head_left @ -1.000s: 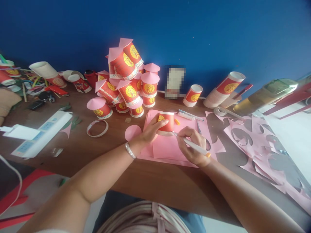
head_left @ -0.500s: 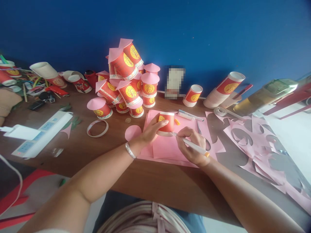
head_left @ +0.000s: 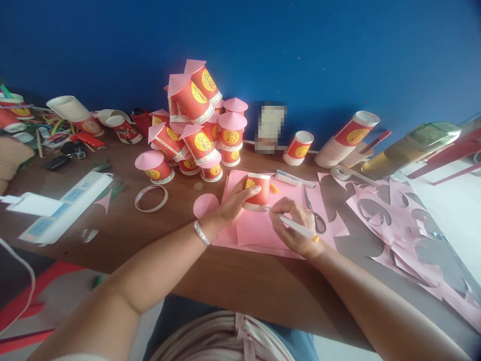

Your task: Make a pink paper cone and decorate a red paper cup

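My left hand is closed around a red paper cup with a yellow emblem and a white band along its near edge. Between the fingers of my right hand is a white marker with an orange end, its tip at the cup's white band. Both hands are over stacked pink paper sheets. Beside the right hand lie scissors, partly hidden by it. A small orange cap and two pens rest just beyond the cup. A pink paper circle lies left of my left wrist.
A pile of red cups with pink cone tops stands at the back. Left are a tape roll and a power strip. Cup stacks, a bottle and pink scraps lie right.
My right hand and the marker have shifted slightly left, uncovering more of the scissors. The left hand and cup have hardly moved.
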`<control>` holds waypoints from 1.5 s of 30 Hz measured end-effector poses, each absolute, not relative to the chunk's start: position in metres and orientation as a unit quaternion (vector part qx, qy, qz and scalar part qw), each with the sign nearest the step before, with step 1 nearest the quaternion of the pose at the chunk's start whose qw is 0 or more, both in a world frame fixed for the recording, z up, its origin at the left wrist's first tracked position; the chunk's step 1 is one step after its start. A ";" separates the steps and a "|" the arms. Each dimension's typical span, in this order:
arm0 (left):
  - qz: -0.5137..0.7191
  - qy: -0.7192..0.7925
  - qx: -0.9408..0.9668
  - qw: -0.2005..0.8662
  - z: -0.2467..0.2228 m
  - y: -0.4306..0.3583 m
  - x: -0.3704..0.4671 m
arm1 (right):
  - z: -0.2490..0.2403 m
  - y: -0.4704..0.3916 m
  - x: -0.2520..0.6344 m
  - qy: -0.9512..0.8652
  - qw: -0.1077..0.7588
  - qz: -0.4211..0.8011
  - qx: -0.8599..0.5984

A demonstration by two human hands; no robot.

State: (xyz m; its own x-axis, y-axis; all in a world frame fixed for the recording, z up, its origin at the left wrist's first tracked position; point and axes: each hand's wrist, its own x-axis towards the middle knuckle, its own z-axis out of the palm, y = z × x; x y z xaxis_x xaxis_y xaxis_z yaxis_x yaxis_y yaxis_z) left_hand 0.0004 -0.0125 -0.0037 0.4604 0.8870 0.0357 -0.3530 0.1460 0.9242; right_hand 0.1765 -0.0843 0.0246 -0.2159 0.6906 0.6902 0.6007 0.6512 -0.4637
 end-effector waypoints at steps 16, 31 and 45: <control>0.436 0.269 0.476 0.715 -0.004 -0.013 -0.001 | 0.019 -0.083 0.176 -0.758 0.482 0.029 -0.439; 0.435 0.271 0.459 0.726 -0.001 -0.014 0.000 | 0.019 -0.084 0.174 -0.765 0.478 0.008 -0.431; 0.435 0.296 0.487 0.697 -0.007 -0.011 -0.002 | 0.025 -0.086 0.177 -0.773 0.484 0.039 -0.409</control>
State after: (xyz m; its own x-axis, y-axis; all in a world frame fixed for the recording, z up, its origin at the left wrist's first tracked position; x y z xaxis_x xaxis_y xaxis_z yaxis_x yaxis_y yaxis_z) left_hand -0.0020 -0.0106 -0.0070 0.4472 0.8944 0.0108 -0.3174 0.1473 0.9368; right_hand 0.1773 -0.0856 0.0251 -0.1967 0.6701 0.7157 0.5937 0.6623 -0.4570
